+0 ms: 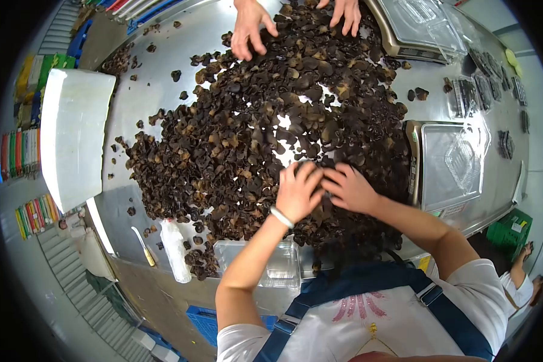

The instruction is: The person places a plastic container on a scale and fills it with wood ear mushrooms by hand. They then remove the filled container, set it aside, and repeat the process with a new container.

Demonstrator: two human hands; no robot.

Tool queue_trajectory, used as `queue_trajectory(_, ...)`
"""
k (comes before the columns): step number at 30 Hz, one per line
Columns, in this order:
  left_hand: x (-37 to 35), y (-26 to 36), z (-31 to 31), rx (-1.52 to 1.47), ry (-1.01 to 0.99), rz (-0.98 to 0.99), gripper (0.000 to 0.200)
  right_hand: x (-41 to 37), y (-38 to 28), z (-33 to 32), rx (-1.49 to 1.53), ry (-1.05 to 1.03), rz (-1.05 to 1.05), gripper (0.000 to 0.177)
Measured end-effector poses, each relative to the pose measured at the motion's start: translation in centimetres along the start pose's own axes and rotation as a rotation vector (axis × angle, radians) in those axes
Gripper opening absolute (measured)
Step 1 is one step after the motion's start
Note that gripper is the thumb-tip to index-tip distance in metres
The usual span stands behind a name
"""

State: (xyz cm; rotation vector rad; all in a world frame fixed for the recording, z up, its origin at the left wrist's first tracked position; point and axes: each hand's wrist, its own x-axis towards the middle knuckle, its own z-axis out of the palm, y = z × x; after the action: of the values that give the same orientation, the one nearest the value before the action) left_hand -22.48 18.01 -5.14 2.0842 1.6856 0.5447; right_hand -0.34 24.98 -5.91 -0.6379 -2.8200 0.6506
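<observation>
Mushroom pile [247, 145] lengthwise near-to-far across table [157, 57]

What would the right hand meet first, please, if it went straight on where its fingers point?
Most likely the left hand, whose fingertips lie just ahead of the right hand on the dried mushrooms.

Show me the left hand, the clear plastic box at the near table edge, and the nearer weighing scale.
left hand [298, 194]: head view, back of the hand.
clear plastic box [283, 266]: head view, its right part.
nearer weighing scale [437, 178]: head view, bare part of its platform.
</observation>
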Motion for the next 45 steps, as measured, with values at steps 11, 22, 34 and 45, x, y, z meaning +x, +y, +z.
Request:
queue_trajectory(11, 2.1, -3.7, -2.6, 0.29, 0.087, -0.145, 0.072, 4.8, 4.0, -1.8, -0.172, 0.01, 0.095, 0.078)
queue_trajectory(22, -3.6, 3.6, 0.3, -0.028, -0.09, 0.086, 0.055, -5.1, -2.3, -0.3, -0.037, -0.06, 0.071, 0.067)
queue_trajectory(34, -4.1, 5.7, -2.9, 0.229, -0.313, -0.301, 0.116, -9.4, -4.9, -4.0, -0.127, -0.052, 0.447, 0.104)
queue_trajectory(45, -3.6, 10.3, 2.1, -0.541, 0.04, -0.238, 0.074, -7.3, -7.2, -1.3, 0.803, 0.378, 0.44, 0.061)
